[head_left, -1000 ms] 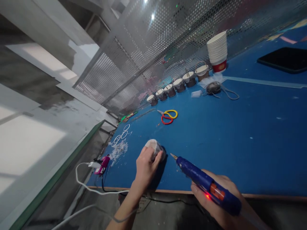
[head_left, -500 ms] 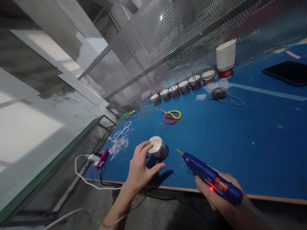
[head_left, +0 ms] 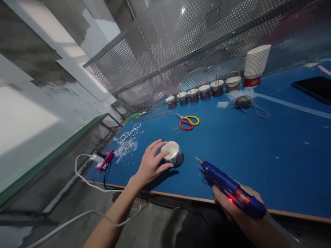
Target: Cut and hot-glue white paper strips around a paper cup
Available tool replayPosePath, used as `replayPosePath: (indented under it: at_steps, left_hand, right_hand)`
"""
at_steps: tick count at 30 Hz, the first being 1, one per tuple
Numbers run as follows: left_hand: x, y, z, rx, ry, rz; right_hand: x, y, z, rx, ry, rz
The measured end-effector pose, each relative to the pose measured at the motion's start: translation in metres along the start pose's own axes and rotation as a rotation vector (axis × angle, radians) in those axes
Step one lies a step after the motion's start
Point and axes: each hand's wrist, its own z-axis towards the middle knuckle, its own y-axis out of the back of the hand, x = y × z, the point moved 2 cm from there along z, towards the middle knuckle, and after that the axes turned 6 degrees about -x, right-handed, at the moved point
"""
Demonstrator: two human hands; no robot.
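Low on the right, my right hand (head_left: 239, 203) is wrapped round a blue glue gun (head_left: 224, 179) with a glowing red light. Its metal nozzle points up and left, toward a short paper cup. That cup (head_left: 178, 159), white inside with a dark, smeared outside, stands on the blue table. Beside the cup is my left hand (head_left: 150, 163), its fingers spread and curved. Some fingertips overlap the cup's rim, and the thumb lies near its lower side; whether they touch it I cannot tell.
Scissors (head_left: 188, 122) with red and yellow handles lie beyond the cup. Several similar small cups (head_left: 193, 95) line the mesh panel, beside a cup stack (head_left: 254, 67). White rings (head_left: 133, 132), a twine bundle (head_left: 242, 102) and a phone (head_left: 314, 89) lie around. A purple plug block (head_left: 105, 161) sits at the left edge.
The view has shifted a little. My left hand's fingers have moved further over the cup's rim, and the cup's opening shows more. The glue gun stays in my right hand.
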Motion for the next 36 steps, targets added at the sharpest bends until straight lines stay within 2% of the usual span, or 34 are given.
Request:
replayPosePath:
  at_steps: [3, 6, 15, 19, 22, 24, 26, 29, 31, 32, 34, 36]
  left_hand:
    - [0.005, -0.014, 0.006, 0.054, -0.015, -0.081]
    - [0.005, -0.019, 0.008, 0.067, 0.013, -0.143]
    - [0.005, -0.021, 0.007, -0.027, -0.002, -0.179]
    - [0.007, -0.028, 0.006, -0.083, -0.033, -0.178]
    - [0.007, -0.030, 0.003, -0.119, -0.067, -0.233]
    - [0.008, -0.027, 0.000, -0.109, -0.007, -0.300]
    - [0.012, -0.020, -0.005, -0.128, 0.136, -0.380]
    - [0.020, -0.007, -0.014, -0.187, 0.476, -0.444]
    - [0.022, -0.002, -0.020, -0.131, 0.695, -0.415]
    - [0.021, -0.001, -0.022, -0.070, 0.756, -0.388]
    - [0.014, -0.004, -0.023, 0.065, 0.752, -0.342]
    - [0.004, -0.011, -0.021, 0.154, 0.663, -0.294]
  right_hand:
    - [-0.001, 0.003, 0.000, 0.018, 0.014, -0.035]
    - [-0.005, 0.006, -0.002, 0.042, 0.048, -0.085]
    - [-0.010, 0.009, -0.005, 0.041, 0.099, -0.121]
    - [-0.004, 0.008, -0.003, 0.024, 0.031, -0.079]
    - [-0.002, 0.006, -0.003, -0.004, -0.108, -0.044]
    - [-0.003, 0.005, -0.003, -0.020, -0.207, -0.009]
    - [-0.006, 0.006, -0.002, -0.014, -0.235, 0.021]
    - [-0.012, 0.007, 0.000, 0.027, -0.187, 0.046]
    - [-0.016, 0.008, 0.001, 0.045, -0.168, 0.054]
    - [-0.017, 0.008, 0.003, 0.048, -0.163, 0.057]
    - [-0.017, 0.009, 0.006, 0.056, -0.153, 0.058]
    - [-0.009, 0.011, 0.011, 0.079, -0.125, 0.035]
